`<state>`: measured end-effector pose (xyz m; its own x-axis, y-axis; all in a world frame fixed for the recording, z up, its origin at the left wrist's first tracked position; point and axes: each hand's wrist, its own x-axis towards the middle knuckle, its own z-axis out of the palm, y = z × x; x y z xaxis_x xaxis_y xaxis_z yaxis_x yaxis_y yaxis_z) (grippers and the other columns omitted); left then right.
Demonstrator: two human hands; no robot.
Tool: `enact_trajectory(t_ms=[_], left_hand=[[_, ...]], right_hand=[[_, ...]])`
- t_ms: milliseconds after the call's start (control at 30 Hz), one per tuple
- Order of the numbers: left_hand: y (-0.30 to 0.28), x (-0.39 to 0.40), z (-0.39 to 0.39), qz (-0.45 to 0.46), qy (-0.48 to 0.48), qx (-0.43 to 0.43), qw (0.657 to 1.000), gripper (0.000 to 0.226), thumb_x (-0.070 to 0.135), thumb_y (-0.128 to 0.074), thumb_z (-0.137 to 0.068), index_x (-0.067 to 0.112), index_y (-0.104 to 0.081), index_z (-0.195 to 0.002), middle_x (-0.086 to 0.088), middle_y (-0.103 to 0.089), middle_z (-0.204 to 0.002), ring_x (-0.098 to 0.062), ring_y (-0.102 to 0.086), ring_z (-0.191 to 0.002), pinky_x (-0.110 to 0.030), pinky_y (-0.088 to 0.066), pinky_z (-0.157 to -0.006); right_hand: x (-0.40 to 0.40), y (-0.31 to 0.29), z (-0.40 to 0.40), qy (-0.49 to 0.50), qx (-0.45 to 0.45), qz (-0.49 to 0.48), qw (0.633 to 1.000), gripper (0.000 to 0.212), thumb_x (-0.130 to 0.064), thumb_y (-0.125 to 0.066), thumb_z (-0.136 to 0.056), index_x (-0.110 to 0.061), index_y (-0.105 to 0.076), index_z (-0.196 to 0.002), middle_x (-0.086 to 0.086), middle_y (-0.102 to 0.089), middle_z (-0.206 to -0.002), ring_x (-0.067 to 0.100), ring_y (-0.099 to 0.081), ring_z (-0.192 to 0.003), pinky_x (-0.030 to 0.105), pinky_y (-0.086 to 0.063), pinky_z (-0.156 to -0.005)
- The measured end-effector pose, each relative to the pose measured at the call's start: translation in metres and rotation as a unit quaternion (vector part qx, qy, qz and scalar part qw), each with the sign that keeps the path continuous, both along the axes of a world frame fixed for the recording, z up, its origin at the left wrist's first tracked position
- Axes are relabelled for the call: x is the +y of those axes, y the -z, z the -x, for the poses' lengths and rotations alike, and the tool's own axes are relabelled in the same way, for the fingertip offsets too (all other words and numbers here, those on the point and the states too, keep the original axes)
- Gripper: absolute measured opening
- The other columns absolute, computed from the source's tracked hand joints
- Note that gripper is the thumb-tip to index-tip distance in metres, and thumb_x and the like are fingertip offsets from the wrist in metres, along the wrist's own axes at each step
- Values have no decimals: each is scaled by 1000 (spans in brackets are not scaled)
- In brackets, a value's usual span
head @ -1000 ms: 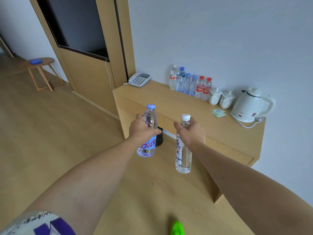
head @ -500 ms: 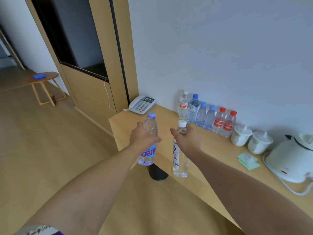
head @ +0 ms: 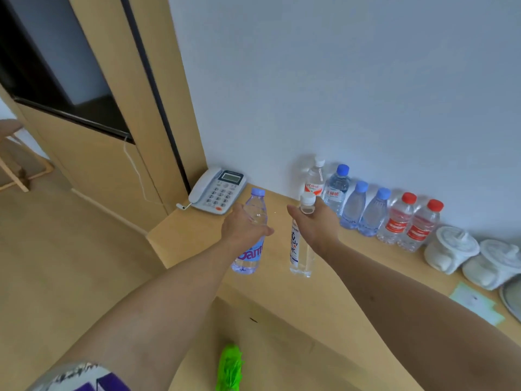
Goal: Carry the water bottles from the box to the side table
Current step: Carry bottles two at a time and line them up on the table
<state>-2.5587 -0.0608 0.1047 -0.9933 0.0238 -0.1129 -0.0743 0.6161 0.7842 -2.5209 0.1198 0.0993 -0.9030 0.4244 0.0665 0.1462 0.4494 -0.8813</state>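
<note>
Bottles in transit: left hand [head: 243, 227] grips blue-cap bottle [head: 251, 235], right hand [head: 315, 227] grips white-cap bottle [head: 301, 249], both held upright over side table [head: 194, 235]; risk: set down carelessly, either could topple the row [head: 375, 210] or phone [head: 218, 190] nearby

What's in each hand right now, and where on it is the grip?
Left hand grips the blue-capped bottle around its upper body. Right hand grips the white-capped bottle just below the neck.

Clear glossy plastic bottles [head: 352, 207] stand on the smooth matt wood side table [head: 197, 235]
</note>
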Motion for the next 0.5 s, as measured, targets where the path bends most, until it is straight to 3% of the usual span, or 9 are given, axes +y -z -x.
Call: enact_trajectory(t_ms=[167, 300, 500], left_hand=[[8, 3, 100, -5, 70, -24, 997, 70, 44, -91, -61, 22, -44, -107, 6, -64, -94, -8, -61, -79, -26, -45, -61], [14, 14, 168, -40, 110, -47, 992, 69, 50, -88, -64, 19, -45, -108, 3, -64, -95, -11, -66, -77, -27, -49, -62], [27, 36, 224, -16, 178, -64, 982, 68, 47, -86, -68, 17, -42, -110, 8, -59, -93, -10, -61, -79, -28, -44, -60]], right_hand=[[-8, 8, 70, 60, -22, 18, 998, 30, -56, -68, -78, -31, -57, -92, -13, -68, -78, 9, -65, -80, 33, -52, -71], [-10, 7, 117, 90, -39, -10, 995, 34, -52, -68, -85, -22, -54, -95, -14, -62, -76, 13, -61, -78, 30, -44, -64], [-7, 10, 157, 79, -57, -35, 995, 34, -48, -74, -83, -17, -60, -90, -4, -65, -77, 16, -62, -76, 34, -49, -66]])
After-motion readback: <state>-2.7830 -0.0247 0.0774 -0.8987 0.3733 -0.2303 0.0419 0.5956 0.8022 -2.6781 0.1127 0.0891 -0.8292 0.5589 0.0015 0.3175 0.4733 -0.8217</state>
